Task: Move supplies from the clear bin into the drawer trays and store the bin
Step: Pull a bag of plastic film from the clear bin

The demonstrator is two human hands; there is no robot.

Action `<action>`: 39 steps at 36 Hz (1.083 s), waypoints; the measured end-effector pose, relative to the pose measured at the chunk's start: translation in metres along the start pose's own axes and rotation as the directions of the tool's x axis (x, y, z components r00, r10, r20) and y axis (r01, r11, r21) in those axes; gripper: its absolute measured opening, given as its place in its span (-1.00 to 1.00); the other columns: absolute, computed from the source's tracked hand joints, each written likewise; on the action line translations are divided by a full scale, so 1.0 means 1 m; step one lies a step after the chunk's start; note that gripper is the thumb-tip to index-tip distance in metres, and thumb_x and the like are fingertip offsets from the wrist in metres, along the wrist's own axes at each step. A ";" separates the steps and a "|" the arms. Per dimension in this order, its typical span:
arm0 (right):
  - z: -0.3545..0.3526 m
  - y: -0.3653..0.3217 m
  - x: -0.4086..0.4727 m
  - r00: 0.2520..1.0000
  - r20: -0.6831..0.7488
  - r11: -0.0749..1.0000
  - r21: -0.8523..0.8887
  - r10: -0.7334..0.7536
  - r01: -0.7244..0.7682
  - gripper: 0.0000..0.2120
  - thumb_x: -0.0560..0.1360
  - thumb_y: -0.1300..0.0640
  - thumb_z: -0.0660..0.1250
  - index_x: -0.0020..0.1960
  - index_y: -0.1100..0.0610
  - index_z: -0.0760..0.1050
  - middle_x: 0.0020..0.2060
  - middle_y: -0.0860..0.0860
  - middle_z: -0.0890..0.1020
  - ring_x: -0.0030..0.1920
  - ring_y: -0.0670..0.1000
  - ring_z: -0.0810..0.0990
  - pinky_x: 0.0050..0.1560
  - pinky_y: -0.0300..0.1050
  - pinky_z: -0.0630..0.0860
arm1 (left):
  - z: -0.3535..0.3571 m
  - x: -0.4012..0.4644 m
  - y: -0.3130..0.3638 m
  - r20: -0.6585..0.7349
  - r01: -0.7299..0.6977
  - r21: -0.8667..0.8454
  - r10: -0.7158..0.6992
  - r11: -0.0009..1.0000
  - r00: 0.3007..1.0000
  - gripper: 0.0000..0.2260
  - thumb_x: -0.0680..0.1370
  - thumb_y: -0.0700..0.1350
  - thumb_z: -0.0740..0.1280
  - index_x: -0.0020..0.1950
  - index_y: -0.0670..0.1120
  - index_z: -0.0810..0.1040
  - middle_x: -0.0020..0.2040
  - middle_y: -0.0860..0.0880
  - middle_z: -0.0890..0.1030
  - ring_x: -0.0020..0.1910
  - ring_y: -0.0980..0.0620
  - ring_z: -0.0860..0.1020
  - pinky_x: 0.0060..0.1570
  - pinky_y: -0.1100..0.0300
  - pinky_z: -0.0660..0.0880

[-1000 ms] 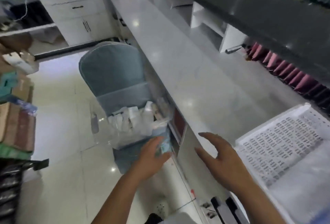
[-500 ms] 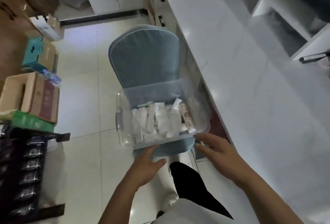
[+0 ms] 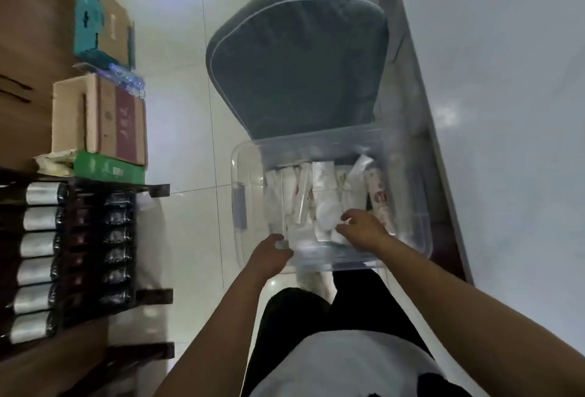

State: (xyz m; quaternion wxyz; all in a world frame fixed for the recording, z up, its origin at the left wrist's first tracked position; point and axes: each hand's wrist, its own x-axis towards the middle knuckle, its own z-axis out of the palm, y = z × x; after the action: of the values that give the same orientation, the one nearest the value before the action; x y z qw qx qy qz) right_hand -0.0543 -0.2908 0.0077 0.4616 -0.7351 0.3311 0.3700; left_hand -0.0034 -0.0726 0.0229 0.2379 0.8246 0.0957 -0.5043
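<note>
Low in the frame's center, our left hand [image 3: 269, 257] grips the near rim of the clear bin [image 3: 421, 232]. Our right hand [image 3: 364, 228] reaches inside, fingers loosely curled on white supply packets [image 3: 316, 203]. Beyond, the bin rests on a blue-gray chair [image 3: 297, 64].

No wording can be read. The maroon panel on the brown cardboard box [image 3: 122, 117], at nine o'clock, carries pale characters too blurred to make out. The green flat carton [image 3: 109, 170] beneath it bears small white marks, equally illegible. The white packets [image 3: 319, 203] inside the clear plastic bin [image 3: 245, 238] show red printing, unreadable.
</note>
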 end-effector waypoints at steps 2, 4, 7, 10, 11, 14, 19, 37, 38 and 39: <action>0.006 0.005 0.018 0.998 0.034 0.998 -0.039 0.057 -0.055 -0.51 0.48 -0.01 0.35 0.37 0.11 0.44 0.28 0.15 0.56 0.21 0.17 0.56 0.21 -0.06 0.48 | 0.008 0.015 -0.001 0.035 0.029 -0.012 -0.029 1.000 0.999 -0.80 0.57 -0.11 0.34 0.19 0.00 0.52 0.10 0.05 0.49 0.22 -0.02 0.45 -0.02 0.25 0.40; 0.010 0.011 0.035 0.995 0.050 0.994 -0.071 0.089 -0.085 -0.48 0.47 -0.01 0.36 0.38 0.12 0.42 0.29 0.15 0.55 0.24 0.16 0.54 0.18 -0.11 0.45 | 0.016 0.030 -0.002 0.075 0.071 -0.052 -0.067 0.996 0.995 -0.51 0.55 -0.10 0.36 0.48 -0.08 0.36 0.39 -0.08 0.44 0.29 -0.05 0.46 0.11 0.26 0.36; 0.014 0.017 0.057 0.994 0.042 0.987 -0.125 0.105 -0.099 -0.45 0.47 0.00 0.35 0.42 0.11 0.38 0.34 0.15 0.51 0.27 0.18 0.51 0.21 -0.07 0.47 | 0.024 0.053 -0.004 0.078 0.102 -0.079 -0.096 0.992 0.992 -0.46 0.54 -0.12 0.38 0.50 -0.08 0.34 0.44 -0.12 0.42 0.28 -0.06 0.47 0.07 0.31 0.31; 0.019 0.021 0.078 0.993 0.004 0.985 -0.131 0.114 -0.113 -0.43 0.47 0.01 0.36 0.43 0.12 0.35 0.33 0.17 0.50 0.27 0.19 0.51 0.16 -0.07 0.47 | 0.030 0.078 -0.004 0.048 0.102 -0.089 -0.098 0.991 0.994 -0.46 0.54 -0.11 0.37 0.50 -0.07 0.33 0.45 -0.11 0.42 0.34 -0.07 0.46 0.09 0.31 0.30; 0.022 0.022 0.086 0.993 -0.008 0.986 -0.119 0.118 -0.118 -0.43 0.47 0.01 0.37 0.42 0.13 0.35 0.32 0.18 0.50 0.26 0.19 0.51 0.10 -0.10 0.45 | 0.033 0.086 -0.005 0.044 0.096 -0.079 -0.093 0.992 0.995 -0.46 0.54 -0.11 0.36 0.51 -0.07 0.32 0.45 -0.12 0.42 0.34 -0.08 0.45 0.11 0.30 0.30; 0.028 0.022 0.112 0.990 -0.052 0.990 -0.053 0.130 -0.132 -0.42 0.46 0.01 0.40 0.41 0.14 0.34 0.30 0.19 0.49 0.23 0.20 0.51 0.04 -0.08 0.44 | 0.041 0.112 -0.009 0.032 0.061 -0.051 -0.059 0.997 0.998 -0.46 0.53 -0.13 0.35 0.50 -0.09 0.32 0.42 -0.14 0.45 0.31 -0.10 0.48 0.20 0.23 0.38; 0.039 0.009 0.162 0.985 -0.140 0.995 0.004 0.097 -0.097 -0.31 0.47 0.04 0.40 0.51 0.13 0.21 0.36 0.19 0.43 0.30 0.22 0.46 0.21 0.00 0.45 | 0.053 0.153 -0.019 -0.029 0.036 0.021 -0.035 0.999 0.999 -0.41 0.50 -0.12 0.35 0.52 -0.09 0.28 0.46 -0.16 0.38 0.36 -0.19 0.43 0.33 -0.05 0.41; 0.082 -0.001 0.252 0.890 -0.417 0.923 -0.237 0.186 -0.304 -0.15 0.45 0.04 0.39 0.57 0.13 0.00 0.45 0.13 0.35 0.45 0.29 0.19 0.40 0.25 0.20 | 0.072 0.198 -0.046 -0.062 0.047 -0.252 -0.064 0.967 0.996 -0.45 0.53 -0.06 0.29 0.51 0.13 0.24 0.36 -0.02 0.45 0.05 -0.02 0.54 -0.16 0.27 0.51; 0.082 0.000 0.253 0.882 -0.431 0.921 -0.233 0.192 -0.314 -0.18 0.46 0.07 0.37 0.57 0.12 0.00 0.43 0.14 0.37 0.45 0.29 0.19 0.40 0.24 0.20 | 0.071 0.198 -0.044 -0.062 0.051 -0.262 -0.070 0.964 0.996 -0.48 0.54 -0.05 0.29 0.49 0.12 0.27 0.33 -0.02 0.46 0.10 -0.04 0.54 -0.06 0.22 0.52; 0.081 0.001 0.254 0.874 -0.443 0.918 -0.227 0.199 -0.324 -0.21 0.46 0.11 0.35 0.57 0.12 0.01 0.41 0.15 0.38 0.44 0.29 0.19 0.40 0.23 0.19 | 0.069 0.199 -0.041 -0.065 0.054 -0.281 -0.075 0.958 0.995 -0.52 0.55 -0.05 0.29 0.46 0.12 0.31 0.31 -0.01 0.46 0.13 -0.04 0.53 0.02 0.18 0.53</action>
State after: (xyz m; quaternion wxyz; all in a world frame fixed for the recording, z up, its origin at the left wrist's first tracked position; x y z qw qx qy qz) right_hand 0.0541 -0.2532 -0.2326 0.2120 -0.8045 0.4592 0.3114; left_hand 0.0195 -0.0869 -0.1898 0.3312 0.7976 0.2016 -0.4620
